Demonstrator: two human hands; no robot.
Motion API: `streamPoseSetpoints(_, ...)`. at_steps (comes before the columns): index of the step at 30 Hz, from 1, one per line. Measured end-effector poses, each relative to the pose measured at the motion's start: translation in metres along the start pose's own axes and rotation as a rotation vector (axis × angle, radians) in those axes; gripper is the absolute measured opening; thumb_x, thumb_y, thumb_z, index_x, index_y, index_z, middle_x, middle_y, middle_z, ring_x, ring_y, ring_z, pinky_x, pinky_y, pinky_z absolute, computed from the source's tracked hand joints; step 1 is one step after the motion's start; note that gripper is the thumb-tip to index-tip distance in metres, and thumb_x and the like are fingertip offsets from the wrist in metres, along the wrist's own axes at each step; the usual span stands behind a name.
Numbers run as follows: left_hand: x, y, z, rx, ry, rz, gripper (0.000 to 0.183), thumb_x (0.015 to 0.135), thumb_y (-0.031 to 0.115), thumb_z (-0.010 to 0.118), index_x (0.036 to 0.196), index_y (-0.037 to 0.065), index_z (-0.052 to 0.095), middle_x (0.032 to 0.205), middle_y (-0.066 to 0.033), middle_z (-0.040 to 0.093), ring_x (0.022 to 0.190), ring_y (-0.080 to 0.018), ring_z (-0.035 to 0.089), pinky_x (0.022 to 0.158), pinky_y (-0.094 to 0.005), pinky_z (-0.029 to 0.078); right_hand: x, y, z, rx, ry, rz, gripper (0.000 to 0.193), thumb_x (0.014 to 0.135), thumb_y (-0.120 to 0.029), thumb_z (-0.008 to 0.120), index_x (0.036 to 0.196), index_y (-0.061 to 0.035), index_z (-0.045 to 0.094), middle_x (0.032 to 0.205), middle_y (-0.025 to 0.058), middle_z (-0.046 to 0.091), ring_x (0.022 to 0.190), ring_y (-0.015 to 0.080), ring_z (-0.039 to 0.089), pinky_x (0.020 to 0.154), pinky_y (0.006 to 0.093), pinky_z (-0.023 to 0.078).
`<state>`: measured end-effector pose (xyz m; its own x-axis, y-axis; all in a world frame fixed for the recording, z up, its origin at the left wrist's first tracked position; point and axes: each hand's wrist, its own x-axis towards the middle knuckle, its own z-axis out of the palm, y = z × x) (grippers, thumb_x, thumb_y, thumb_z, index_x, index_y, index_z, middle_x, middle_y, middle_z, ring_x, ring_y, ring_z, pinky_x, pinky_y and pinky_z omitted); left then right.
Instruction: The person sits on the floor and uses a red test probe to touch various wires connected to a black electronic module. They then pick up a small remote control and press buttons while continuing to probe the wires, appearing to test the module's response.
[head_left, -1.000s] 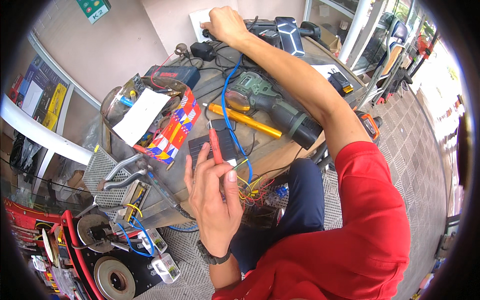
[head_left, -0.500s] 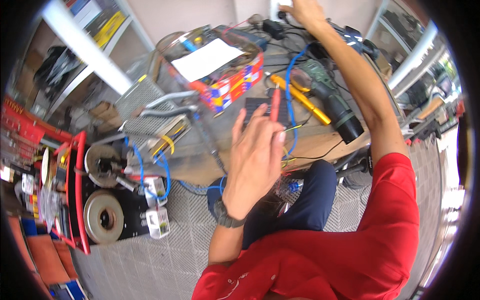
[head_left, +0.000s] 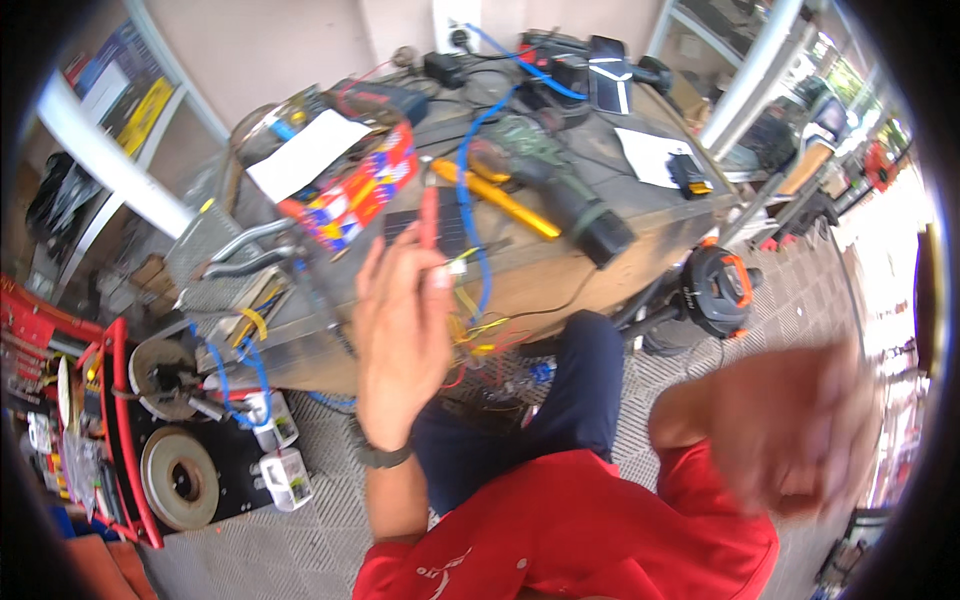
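Note:
My left hand point(head_left: 400, 325), with a dark watch on its wrist, is closed around a red pen-shaped tool point(head_left: 429, 218) whose thin tip points away from me. Beneath that tool lies a small dark ridged plate point(head_left: 458, 226) on the workbench point(head_left: 545, 290). Thin yellow and red wires point(head_left: 480, 335) hang at the bench's front edge close to this hand. Off to the right, my right hand point(head_left: 805, 430) is raised near my shoulder, away from the bench. Motion smears its fingers, so what it holds, if anything, does not show.
A blue cable point(head_left: 464, 180), a yellow tube point(head_left: 510, 205) and a green cordless drill point(head_left: 590, 215) lie mid-bench. A colourful box point(head_left: 375, 185) and locking pliers point(head_left: 245, 240) are at left. A black plug point(head_left: 460, 38) sits in the wall socket. A vacuum cleaner point(head_left: 715, 290) stands right.
My right hand has come back from the wall socket to my right side, uncovering the plug and the bench's right part. The view has swung right; my left hand still grips the red tool.

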<state>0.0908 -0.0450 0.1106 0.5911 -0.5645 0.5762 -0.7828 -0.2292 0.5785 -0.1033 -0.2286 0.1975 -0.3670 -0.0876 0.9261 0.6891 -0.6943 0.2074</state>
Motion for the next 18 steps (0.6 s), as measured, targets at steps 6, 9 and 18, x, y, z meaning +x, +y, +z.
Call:
streamPoseSetpoints(6, -0.001, 0.003, 0.002, -0.031, -0.007, -0.108, 0.019, 0.114, 0.021, 0.060, 0.110, 0.004, 0.066, 0.117, -0.0215, 0.076, 0.126, -0.0439, 0.069, 0.128, -0.0598, 0.039, 0.027, -0.041, 0.019, 0.645, -0.105, 0.010, 0.023, 0.109, -0.010, 0.060, 0.125, -0.0172, 0.075, 0.119, 0.0021, 0.072, 0.115, 0.0154, 0.068, 0.107, 0.0328, 0.052)
streamPoseSetpoints(9, -0.001, 0.003, 0.004, -0.031, 0.008, -0.101, 0.019, 0.115, 0.021, 0.060, 0.111, 0.003, 0.066, 0.115, -0.0204, 0.076, 0.126, -0.0436, 0.069, 0.128, -0.0592, 0.039, 0.036, -0.057, 0.029, 0.670, -0.043, 0.313, 0.021, 0.099, -0.005, 0.072, 0.116, -0.0158, 0.074, 0.117, -0.0037, 0.070, 0.108, 0.0097, 0.065, 0.087, 0.0283, 0.046)
streamPoseSetpoints(18, -0.002, 0.001, 0.003, -0.041, -0.001, -0.118, 0.015, 0.114, 0.019, 0.060, 0.111, 0.005, 0.066, 0.106, -0.0166, 0.075, 0.117, -0.0413, 0.072, 0.128, -0.0592, 0.039, 0.014, -0.052, 0.033, 0.675, 0.173, 0.154, 0.013, 0.100, -0.008, 0.069, 0.112, -0.0138, 0.070, 0.099, 0.0004, 0.069, 0.090, 0.0148, 0.065, 0.079, 0.0327, 0.045)
